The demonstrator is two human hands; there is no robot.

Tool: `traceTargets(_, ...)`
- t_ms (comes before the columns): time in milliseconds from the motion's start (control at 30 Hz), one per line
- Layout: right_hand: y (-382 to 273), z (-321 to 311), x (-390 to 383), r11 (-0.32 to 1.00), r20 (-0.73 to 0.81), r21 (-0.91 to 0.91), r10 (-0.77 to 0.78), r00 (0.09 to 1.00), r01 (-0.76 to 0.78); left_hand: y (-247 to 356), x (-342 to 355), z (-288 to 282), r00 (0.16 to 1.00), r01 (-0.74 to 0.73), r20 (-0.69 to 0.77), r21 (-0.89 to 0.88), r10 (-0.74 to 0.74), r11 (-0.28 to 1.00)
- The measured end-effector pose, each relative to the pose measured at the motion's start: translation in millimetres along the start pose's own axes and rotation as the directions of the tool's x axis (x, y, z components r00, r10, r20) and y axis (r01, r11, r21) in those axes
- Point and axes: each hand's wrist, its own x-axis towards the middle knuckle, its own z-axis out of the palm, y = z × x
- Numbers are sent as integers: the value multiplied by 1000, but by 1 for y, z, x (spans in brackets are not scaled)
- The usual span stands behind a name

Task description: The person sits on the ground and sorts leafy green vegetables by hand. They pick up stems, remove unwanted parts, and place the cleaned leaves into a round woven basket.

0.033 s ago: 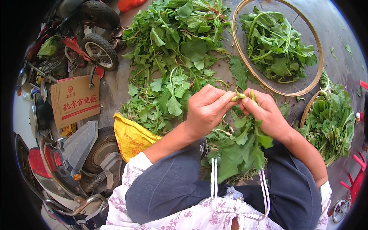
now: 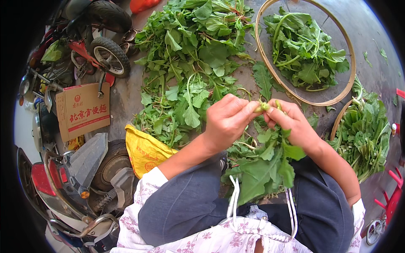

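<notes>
In front of my chest I hold a leafy green plant [image 2: 261,170] by its pale stem end. My left hand [image 2: 231,118] is closed, its thumb and forefinger pinching the tip of the stem. My right hand [image 2: 291,120] closes round the stalk right beside it, the fingertips of both hands almost touching. Broad lobed leaves hang from below the right hand over my lap. Beyond my left hand spreads a big heap of leafy greens [image 2: 185,55], some with reddish stems.
A round wooden-rimmed sieve [image 2: 261,50] holding greens lies at the far right. Nearer on the right, more greens [image 2: 365,135] fill another rimmed container. On the left are a yellow sack [image 2: 145,149], a cardboard box [image 2: 83,110] and a parked motor scooter [image 2: 86,168]. A red plastic object [image 2: 392,198] stands at the right edge.
The hanging leaves have swung slightly and spread. My fingertips have shifted a little on the stem; my arms are almost where they were.
</notes>
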Motion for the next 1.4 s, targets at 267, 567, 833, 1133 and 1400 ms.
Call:
traceTargets(267,-30,-26,-4,945,1,184,273,962,-269,-14,-8,9,993,122,19,-76,-121,990)
traceTargets(567,-86,-105,-6,574,-437,-764,-796,418,295,-30,-57,25,639,580,685,-130,-350,804)
traceTargets(833,-43,-158,29,52,-64,-998,-769,636,-39,-142,-55,1,873,431,46,392,-485,813)
traceTargets(1133,10,-89,14,270,-110,-962,-527,843,44,-224,-83,-13,700,577,72,530,-710,622)
traceTargets(1400,14,-54,13,617,-59,-771,-317,947,158,-233,-96,-19,556,782,10,330,-831,528)
